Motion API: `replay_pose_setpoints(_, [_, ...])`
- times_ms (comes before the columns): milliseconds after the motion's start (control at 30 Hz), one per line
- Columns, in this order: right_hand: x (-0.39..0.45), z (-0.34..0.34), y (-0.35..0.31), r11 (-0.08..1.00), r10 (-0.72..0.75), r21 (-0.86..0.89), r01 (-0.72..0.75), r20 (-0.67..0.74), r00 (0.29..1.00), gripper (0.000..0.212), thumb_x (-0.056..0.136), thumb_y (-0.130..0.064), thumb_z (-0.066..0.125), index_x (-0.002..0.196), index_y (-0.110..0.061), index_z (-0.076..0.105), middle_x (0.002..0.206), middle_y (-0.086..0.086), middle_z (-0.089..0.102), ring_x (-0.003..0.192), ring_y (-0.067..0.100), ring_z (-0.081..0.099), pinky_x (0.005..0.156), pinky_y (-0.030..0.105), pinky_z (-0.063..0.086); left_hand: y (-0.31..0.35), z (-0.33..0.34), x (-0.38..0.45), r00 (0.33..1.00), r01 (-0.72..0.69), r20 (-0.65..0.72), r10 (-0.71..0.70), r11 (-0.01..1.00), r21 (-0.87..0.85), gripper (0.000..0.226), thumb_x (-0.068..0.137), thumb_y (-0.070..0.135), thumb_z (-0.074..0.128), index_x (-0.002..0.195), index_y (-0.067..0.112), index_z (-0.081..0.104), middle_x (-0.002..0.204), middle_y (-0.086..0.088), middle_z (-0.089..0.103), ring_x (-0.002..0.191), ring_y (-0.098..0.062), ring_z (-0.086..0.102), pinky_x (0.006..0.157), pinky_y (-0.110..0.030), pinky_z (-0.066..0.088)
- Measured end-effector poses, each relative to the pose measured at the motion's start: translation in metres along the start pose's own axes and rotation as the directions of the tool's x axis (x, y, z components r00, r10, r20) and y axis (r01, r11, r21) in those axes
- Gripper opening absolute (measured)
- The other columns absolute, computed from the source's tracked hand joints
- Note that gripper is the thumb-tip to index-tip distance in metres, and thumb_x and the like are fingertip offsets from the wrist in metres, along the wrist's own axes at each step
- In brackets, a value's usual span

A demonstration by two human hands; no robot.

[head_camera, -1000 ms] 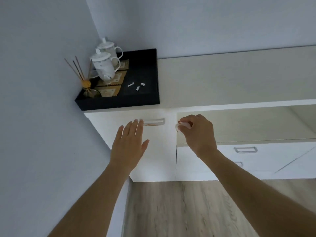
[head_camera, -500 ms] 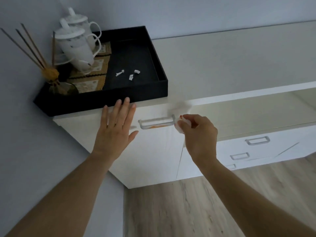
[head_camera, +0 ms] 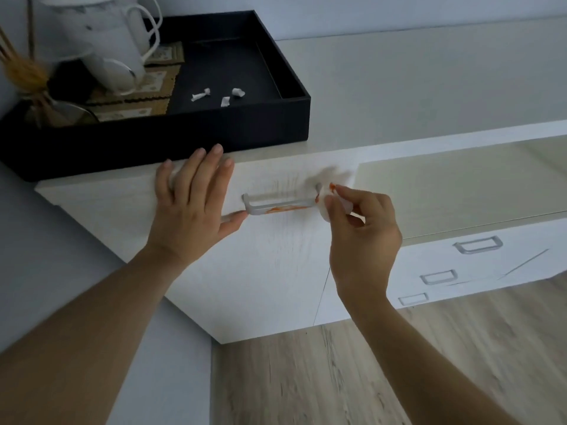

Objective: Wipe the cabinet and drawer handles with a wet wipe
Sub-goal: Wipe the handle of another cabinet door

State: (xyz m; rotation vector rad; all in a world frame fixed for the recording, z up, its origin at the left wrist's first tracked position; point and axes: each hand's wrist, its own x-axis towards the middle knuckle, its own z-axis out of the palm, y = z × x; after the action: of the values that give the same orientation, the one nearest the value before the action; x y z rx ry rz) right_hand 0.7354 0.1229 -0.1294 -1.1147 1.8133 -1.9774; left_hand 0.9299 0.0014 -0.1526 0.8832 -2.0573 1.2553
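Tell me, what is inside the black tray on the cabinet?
Inside the black tray: white mugs on patterned mats, a reed diffuser, and three small white scraps. The near wall hides the nearest part of its floor.

Dim, cool, even light with no glare. Soft motion blur smears the white crumpled wet wipe [head_camera: 325,207] at the right-hand grip. Wide-angle distortion bends straight edges toward the frame borders.
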Motion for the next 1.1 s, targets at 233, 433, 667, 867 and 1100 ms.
replay_pose_setpoints(233, [-0.011, 0.016, 0.011, 0.994, -0.106, 0.005, 0.107, -0.09, 0.99, 0.015, 0.085, -0.011, 0.068, 0.099, -0.012, 0.073, 0.09, -0.006, 0.062, 0.079, 0.004, 0.061, 0.072, 0.01, 0.05, -0.005, 0.002, 0.0, 0.998, -0.015, -0.063, 0.015, 1.0, 0.001, 0.074, 0.09, 0.053, 0.053, 0.137, 0.0, 0.031, 0.137, -0.017, 0.034, 0.124, -0.031, 0.036, 0.104, -0.049, 0.025])
replay_pose_setpoints(433, [-0.009, 0.021, 0.016, 0.962, -0.25, -0.139, 0.234, -0.104, 0.963, 0.019, 0.081, -0.01, 0.072, 0.1, -0.006, 0.072, 0.093, -0.002, 0.062, 0.074, 0.004, 0.058, 0.073, 0.003, 0.046, -0.004, 0.011, -0.001, 0.992, -0.012, -0.12, 0.023, 0.996, 0.09, 0.076, 0.087, 0.055, 0.052, 0.133, -0.001, 0.033, 0.132, -0.02, 0.038, 0.119, -0.033, 0.039, 0.101, -0.05, 0.027])
replay_pose_setpoints(667, [-0.018, 0.028, 0.024, 0.95, -0.296, -0.153, 0.271, -0.176, 0.939, 0.017, 0.08, -0.009, 0.072, 0.096, -0.006, 0.073, 0.089, 0.0, 0.066, 0.077, 0.005, 0.06, 0.071, 0.007, 0.05, -0.002, 0.022, -0.004, 0.985, -0.029, -0.161, 0.058, 0.984, 0.173, 0.077, 0.09, 0.057, 0.048, 0.134, -0.002, 0.028, 0.132, -0.023, 0.036, 0.119, -0.036, 0.038, 0.103, -0.053, 0.025])
replay_pose_setpoints(867, [-0.019, 0.044, 0.025, 0.984, -0.15, 0.033, 0.173, -0.353, 0.924, 0.017, 0.082, -0.004, 0.07, 0.099, -0.005, 0.072, 0.089, 0.001, 0.056, 0.076, 0.006, 0.057, 0.075, 0.014, 0.05, -0.001, 0.024, -0.007, 0.989, -0.019, -0.139, 0.045, 0.982, 0.186, 0.078, 0.091, 0.058, 0.045, 0.137, -0.001, 0.022, 0.136, -0.023, 0.028, 0.123, -0.036, 0.032, 0.106, -0.053, 0.019])
replay_pose_setpoints(1100, [-0.017, 0.039, 0.036, 0.93, -0.367, -0.154, 0.335, -0.295, 0.882, 0.018, 0.08, -0.002, 0.071, 0.098, -0.002, 0.072, 0.088, 0.0, 0.053, 0.074, 0.003, 0.051, 0.071, 0.005, 0.045, 0.001, 0.024, -0.008, 0.988, -0.018, -0.146, 0.045, 0.984, 0.178, 0.074, 0.092, 0.056, 0.042, 0.136, -0.001, 0.022, 0.135, -0.024, 0.03, 0.122, -0.037, 0.034, 0.104, -0.055, 0.022])
